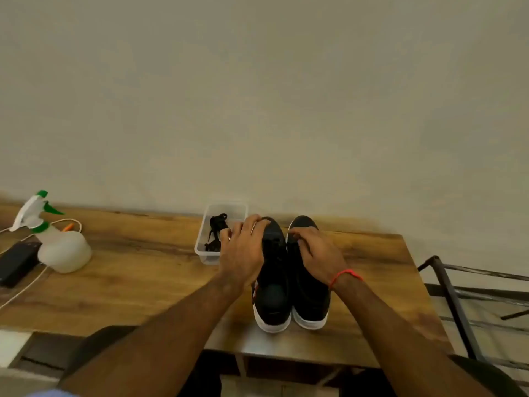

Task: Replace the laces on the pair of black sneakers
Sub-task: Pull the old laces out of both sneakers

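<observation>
Currently both black sneakers (pixel 289 285) stand side by side on desk (pixel 137 285). Left hand (pixel 243 253) fingers curl over left shoe's heel; right hand (pixel 317 253) fingers pinch right shoe's lace area. Clear tray of laces (pixel 210 255) just beyond left fingers.

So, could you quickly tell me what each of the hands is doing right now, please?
Left hand: curled over the heel of the left sneaker, gripping it.
Right hand: fingers curled at the right sneaker's laces; whether it pinches them cannot be told.
</observation>
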Demonstrator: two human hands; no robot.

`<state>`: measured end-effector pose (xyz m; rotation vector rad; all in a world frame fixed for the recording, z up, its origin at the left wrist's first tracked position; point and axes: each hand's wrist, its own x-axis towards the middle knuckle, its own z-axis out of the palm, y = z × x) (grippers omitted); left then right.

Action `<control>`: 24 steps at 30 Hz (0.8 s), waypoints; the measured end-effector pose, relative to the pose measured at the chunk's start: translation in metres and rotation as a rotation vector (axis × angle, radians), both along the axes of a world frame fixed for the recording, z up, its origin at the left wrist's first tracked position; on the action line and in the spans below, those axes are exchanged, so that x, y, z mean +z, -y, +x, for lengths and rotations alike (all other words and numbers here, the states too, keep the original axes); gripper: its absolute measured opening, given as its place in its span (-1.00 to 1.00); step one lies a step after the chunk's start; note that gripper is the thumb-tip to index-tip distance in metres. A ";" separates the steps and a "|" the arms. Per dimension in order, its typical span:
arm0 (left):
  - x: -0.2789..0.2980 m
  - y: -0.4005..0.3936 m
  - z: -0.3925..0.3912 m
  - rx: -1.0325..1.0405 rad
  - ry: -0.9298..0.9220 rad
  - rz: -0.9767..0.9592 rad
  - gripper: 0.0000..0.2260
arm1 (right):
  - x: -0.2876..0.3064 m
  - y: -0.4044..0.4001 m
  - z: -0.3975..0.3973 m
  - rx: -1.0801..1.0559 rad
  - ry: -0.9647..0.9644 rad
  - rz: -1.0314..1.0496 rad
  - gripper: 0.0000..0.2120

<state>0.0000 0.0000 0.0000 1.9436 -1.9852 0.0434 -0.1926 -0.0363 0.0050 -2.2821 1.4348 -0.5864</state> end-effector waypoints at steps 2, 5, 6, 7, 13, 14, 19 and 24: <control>-0.001 0.005 0.000 -0.013 -0.021 0.005 -0.60 | -0.005 0.005 -0.003 0.019 -0.061 -0.017 -0.65; -0.006 0.008 -0.001 -0.016 -0.028 0.041 -0.63 | -0.012 0.006 -0.006 0.048 -0.134 0.006 -0.67; -0.007 0.008 -0.002 -0.019 -0.031 0.051 -0.64 | -0.011 0.006 -0.005 0.049 -0.137 0.001 -0.67; -0.006 0.006 -0.002 -0.020 -0.034 0.053 -0.65 | -0.009 0.007 -0.002 0.054 -0.143 -0.010 -0.68; 0.002 -0.004 -0.001 -0.072 -0.209 0.228 -0.66 | 0.003 -0.003 0.024 0.134 -0.342 0.108 -0.63; 0.003 -0.006 -0.002 -0.086 -0.270 0.279 -0.66 | 0.002 -0.006 0.026 0.142 -0.363 0.133 -0.62; -0.002 -0.027 -0.003 -0.133 -0.337 0.397 -0.60 | -0.008 -0.025 0.024 0.097 -0.315 0.128 -0.57; 0.005 -0.035 0.010 -0.131 -0.309 0.541 -0.54 | 0.001 -0.038 0.022 0.158 -0.368 0.183 -0.62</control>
